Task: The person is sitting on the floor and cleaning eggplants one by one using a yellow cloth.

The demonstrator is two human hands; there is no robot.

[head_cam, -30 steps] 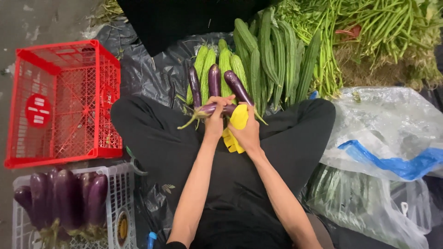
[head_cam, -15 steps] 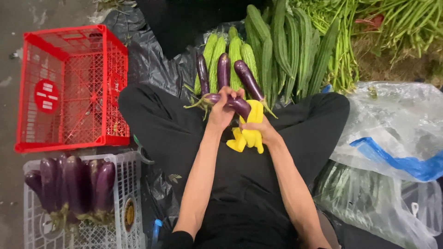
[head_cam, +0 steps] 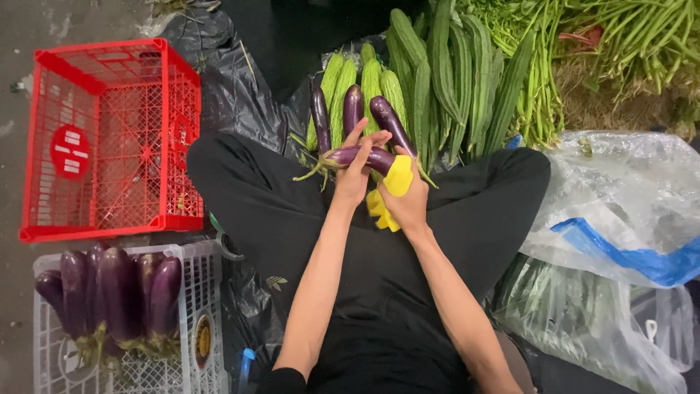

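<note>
From the head camera I see a grey concrete floor spread with black plastic sheeting [head_cam: 240,80], where the person sits cross-legged among produce. Both hands meet over the lap. The left hand [head_cam: 355,175] has its fingers wrapped around a long purple eggplant [head_cam: 357,156] held crosswise, stem pointing left. The right hand [head_cam: 408,204] grips the same eggplant's other end, fingers closed on it through a yellow cloth [head_cam: 397,179] that hangs below the palm.

Just beyond the hands, three loose eggplants [head_cam: 353,109] lie against a row of ridged green gourds [head_cam: 437,66], with bundled long beans [head_cam: 627,36] behind. At lower left a white crate [head_cam: 197,365] already holds a neat row of eggplants [head_cam: 117,292]; the red crate [head_cam: 109,138] above it stands empty. I judge the work partly done: several are stowed, one is in hand, three wait.
</note>
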